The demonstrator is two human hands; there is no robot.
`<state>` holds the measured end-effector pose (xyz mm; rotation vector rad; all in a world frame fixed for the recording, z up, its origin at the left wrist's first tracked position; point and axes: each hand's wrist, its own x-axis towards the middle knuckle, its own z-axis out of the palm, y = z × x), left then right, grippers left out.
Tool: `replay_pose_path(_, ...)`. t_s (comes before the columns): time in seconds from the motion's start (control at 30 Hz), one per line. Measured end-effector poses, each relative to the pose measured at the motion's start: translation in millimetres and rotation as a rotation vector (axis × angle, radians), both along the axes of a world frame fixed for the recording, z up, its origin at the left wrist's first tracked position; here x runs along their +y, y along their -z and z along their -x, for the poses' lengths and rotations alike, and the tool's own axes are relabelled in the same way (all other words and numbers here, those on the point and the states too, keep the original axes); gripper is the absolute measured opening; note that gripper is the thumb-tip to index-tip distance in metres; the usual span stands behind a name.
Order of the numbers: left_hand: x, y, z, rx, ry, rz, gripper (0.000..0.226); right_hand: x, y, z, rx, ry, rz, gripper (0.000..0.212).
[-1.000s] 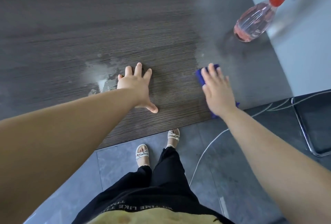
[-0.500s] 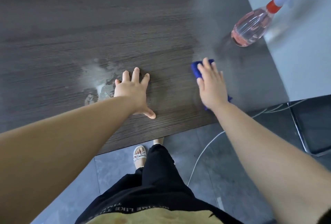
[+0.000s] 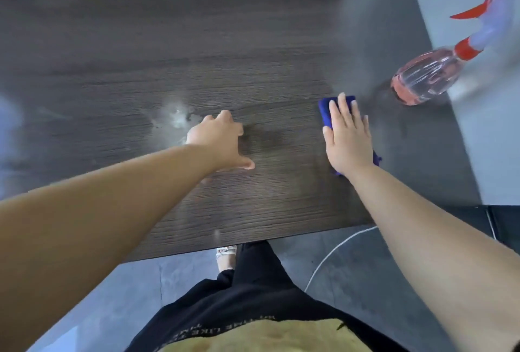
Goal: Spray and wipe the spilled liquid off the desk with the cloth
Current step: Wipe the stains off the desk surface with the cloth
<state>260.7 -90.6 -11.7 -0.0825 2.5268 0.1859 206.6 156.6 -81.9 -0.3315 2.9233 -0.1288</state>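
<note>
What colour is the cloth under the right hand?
Dark blue. The cloth shows best in the head view.

cloth [image 3: 326, 111]: blue, flat on bench [image 3: 168, 56], right of centre, mostly covered | spilled liquid [image 3: 174, 118]: pale wet patch, centre-left | spray bottle [image 3: 422, 78]: clear, pink liquid, red trigger, standing upper right

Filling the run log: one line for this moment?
right hand flat on blue cloth | left hand beside spill | spill unwiped | spray bottle idle
</note>
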Motion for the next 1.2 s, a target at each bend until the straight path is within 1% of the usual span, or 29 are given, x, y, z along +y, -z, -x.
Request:
replay_pose_path(0.07, -11.6, -2.2, 18.5, 0.082, 0.007, 0.053, 0.083, -42.5, -1.9, 7.8, 0.012, 0.270, 0.002, 0.059)
replay_pose_path(0.1, -17.6, -0.6, 24.9, 0.110, 0.013, 0.093, 0.088, -64.8, -2.9, 1.5, 0.012, 0.295, 0.005, 0.061)
replay_pose_path(0.13, -23.9, 2.8, 31.7, 0.113, 0.013, 0.132, 0.097, -83.7, -2.2, -8.9, 0.024, 0.220, 0.015, 0.063)
replay_pose_path(0.2, -36.2, 8.9, 41.1, 0.045, -0.003, 0.181, 0.119, -99.4, -1.1, -39.1, -0.003, -0.126, 0.043, 0.061)
replay_pose_path(0.23, -41.3, 11.7, 45.3, 0.010, -0.018, 0.184, 0.127, -93.2, -0.6, -49.9, -0.021, -0.315, 0.055, 0.059)
replay_pose_path(0.27, -44.5, 13.2, 47.9, -0.012, -0.022, 0.176, 0.132, -79.2, -1.1, -51.5, -0.020, -0.456, 0.069, 0.056)
replay_pose_path(0.3, -46.2, 14.3, 50.1, -0.028, -0.023, 0.161, 0.135, -62.1, -2.2, -42.5, -0.022, -0.546, 0.077, 0.055)
replay_pose_path(0.33, -47.9, 15.5, 51.9, -0.039, -0.028, 0.149, 0.136, -46.4, -0.6, -26.7, -0.005, -0.568, 0.065, 0.054)
replay_pose_path(0.37, -48.1, 15.6, 53.2, -0.041, -0.027, 0.144, 0.138, -33.4, 1.8, -7.7, 0.016, -0.515, 0.043, 0.053)
replay_pose_path(0.4, -48.5, 16.3, 54.4, -0.042, -0.027, 0.143, 0.138, -27.3, 2.0, 14.1, 0.019, -0.397, 0.027, 0.052)
replay_pose_path(0.43, -48.0, 16.7, 55.1, -0.041, -0.027, 0.146, 0.138, -28.5, 1.9, 35.2, 0.011, -0.225, 0.021, 0.052)
replay_pose_path(0.5, -46.9, 18.1, 56.7, -0.049, -0.029, 0.154, 0.139, -54.0, 1.5, 62.3, 0.028, 0.136, 0.034, 0.054)
replay_pose_path(0.53, -46.1, 19.4, 56.9, -0.057, -0.031, 0.158, 0.140, -74.8, 1.8, 63.1, 0.034, 0.258, 0.041, 0.056)
replay_pose_path(0.57, -46.3, 19.9, 58.6, -0.064, -0.034, 0.161, 0.141, -97.0, 1.1, 59.0, 0.022, 0.298, 0.052, 0.058)
replay_pose_path(0.6, -46.1, 20.3, 59.0, -0.072, -0.036, 0.159, 0.141, -114.1, 2.8, 47.7, 0.018, 0.240, 0.059, 0.059)
replay_pose_path(0.63, -46.5, 20.8, 59.4, -0.081, -0.043, 0.156, 0.142, -125.4, 4.6, 32.3, 0.022, 0.094, 0.051, 0.059)
replay_pose_path(0.67, -46.1, 20.9, 59.7, -0.085, -0.047, 0.153, 0.142, -126.5, 4.4, 16.3, 0.025, -0.106, 0.050, 0.058)
replay_pose_path(0.73, -45.7, 20.6, 60.4, -0.092, -0.045, 0.151, 0.142, -101.3, 1.7, 4.1, -0.001, -0.521, 0.057, 0.057)
replay_pose_path(0.77, -46.3, 20.6, 60.5, -0.096, -0.046, 0.145, 0.142, -80.4, 1.0, 13.2, -0.026, -0.703, 0.076, 0.056)
replay_pose_path(0.8, -46.3, 21.0, 60.3, -0.097, -0.049, 0.136, 0.142, -58.4, 1.1, 28.0, -0.031, -0.835, 0.084, 0.054)
replay_pose_path(0.83, -48.1, 22.0, 60.1, -0.097, -0.052, 0.130, 0.141, -41.0, 1.9, 46.8, -0.016, -0.883, 0.071, 0.053)
replay_pose_path(0.87, -49.0, 22.9, 59.9, -0.092, -0.054, 0.123, 0.141, -28.4, 2.5, 67.3, 0.022, -0.845, 0.047, 0.052)
replay_pose_path(0.9, -50.0, 23.4, 59.9, -0.089, -0.059, 0.116, 0.141, -23.8, 2.4, 87.4, 0.045, -0.729, 0.032, 0.051)
replay_pose_path(0.97, -50.7, 24.7, 59.0, -0.084, -0.072, 0.102, 0.140, -41.3, 3.0, 111.7, 0.047, -0.338, 0.037, 0.051)
replay_pose_path(1.03, -51.2, 26.4, 58.7, -0.080, -0.076, 0.104, 0.140, -83.1, 5.1, 114.0, 0.061, 0.062, 0.061, 0.054)
replay_pose_path(1.07, -51.2, 26.7, 58.2, -0.079, -0.080, 0.104, 0.140, -105.3, 4.6, 107.7, 0.054, 0.158, 0.067, 0.057)
replay_pose_path(1.1, -51.3, 26.4, 58.7, -0.074, -0.081, 0.103, 0.140, -123.4, 5.0, 97.3, 0.047, 0.163, 0.065, 0.058)
replay_pose_path(1.13, -51.6, 26.3, 58.5, -0.069, -0.082, 0.103, 0.140, -136.9, 6.6, 82.1, 0.055, 0.068, 0.058, 0.059)
replay_pose_path(1.2, -51.3, 25.9, 57.6, -0.064, -0.080, 0.101, 0.140, -143.0, 6.2, 46.5, 0.059, -0.261, 0.074, 0.058)
